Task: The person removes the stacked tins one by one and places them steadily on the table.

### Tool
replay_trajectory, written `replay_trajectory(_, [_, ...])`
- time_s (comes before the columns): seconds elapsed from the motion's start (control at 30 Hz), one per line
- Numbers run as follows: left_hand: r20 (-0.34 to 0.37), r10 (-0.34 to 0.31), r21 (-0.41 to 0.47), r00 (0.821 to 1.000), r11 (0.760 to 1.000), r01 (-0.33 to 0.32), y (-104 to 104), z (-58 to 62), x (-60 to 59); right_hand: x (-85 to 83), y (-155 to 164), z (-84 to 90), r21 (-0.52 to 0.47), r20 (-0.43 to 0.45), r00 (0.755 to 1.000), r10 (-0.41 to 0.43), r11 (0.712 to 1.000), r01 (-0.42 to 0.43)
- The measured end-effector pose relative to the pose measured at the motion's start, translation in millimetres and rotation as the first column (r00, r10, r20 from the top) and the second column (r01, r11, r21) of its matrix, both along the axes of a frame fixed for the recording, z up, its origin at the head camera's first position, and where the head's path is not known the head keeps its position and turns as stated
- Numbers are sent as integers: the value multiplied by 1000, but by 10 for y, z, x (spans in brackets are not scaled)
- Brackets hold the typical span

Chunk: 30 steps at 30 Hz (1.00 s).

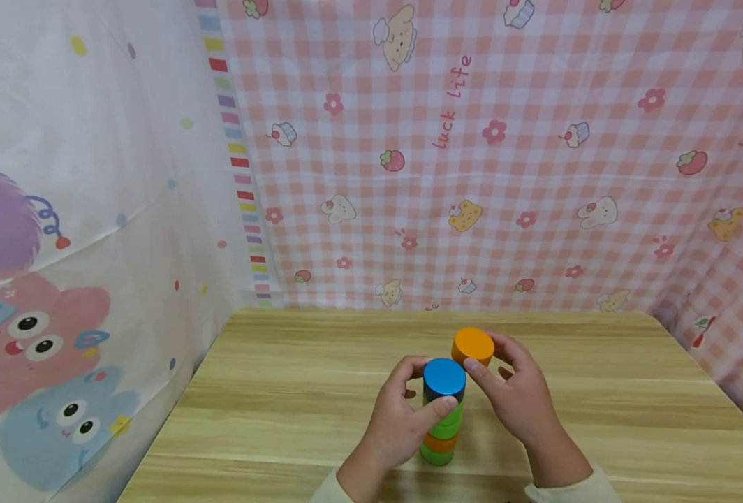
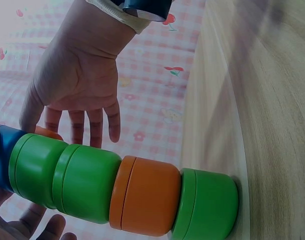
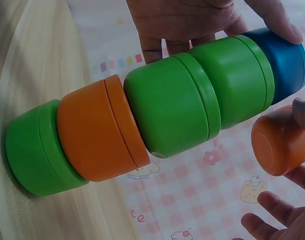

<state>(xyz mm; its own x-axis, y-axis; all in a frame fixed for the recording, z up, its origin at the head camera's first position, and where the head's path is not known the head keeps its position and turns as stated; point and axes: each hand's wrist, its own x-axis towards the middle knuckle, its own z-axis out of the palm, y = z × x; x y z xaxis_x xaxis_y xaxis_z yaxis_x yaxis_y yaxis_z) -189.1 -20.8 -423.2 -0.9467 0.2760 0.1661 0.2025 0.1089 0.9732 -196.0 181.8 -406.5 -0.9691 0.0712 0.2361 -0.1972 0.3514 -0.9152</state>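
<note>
Small round lidded tins stand in one upright column on the table. From the bottom come a green tin [image 3: 42, 147], an orange tin [image 3: 100, 130], two green tins [image 3: 170, 107] and a blue tin [image 1: 444, 377] on top. My left hand [image 1: 399, 418] holds the blue tin, thumb at the front and fingers round its far side. A second orange tin [image 1: 473, 344] is off the table, pinched between the thumb and fingers of my right hand [image 1: 525, 395]. It is beside the blue tin, just behind and to the right. The column steps slightly sideways where the tins meet.
The wood-grain table [image 1: 271, 412] extends to both sides of the column. Behind it hangs a pink checked cloth [image 1: 359, 230] with cartoon prints, and a white printed cloth [image 1: 151, 279] hangs at the left.
</note>
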Motion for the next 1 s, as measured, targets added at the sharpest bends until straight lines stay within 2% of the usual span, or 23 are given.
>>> replay_trajectory(0.77, [-4, 1, -8, 1000, 1000, -1, 2, 32, -10, -80, 5, -77, 34, 34, 999, 0, 999, -2])
replay_trajectory(1.0, [3, -2, -7, 1000, 1000, 2, 0, 10, -9, -93, 4, -117, 32, 58, 998, 4, 999, -6])
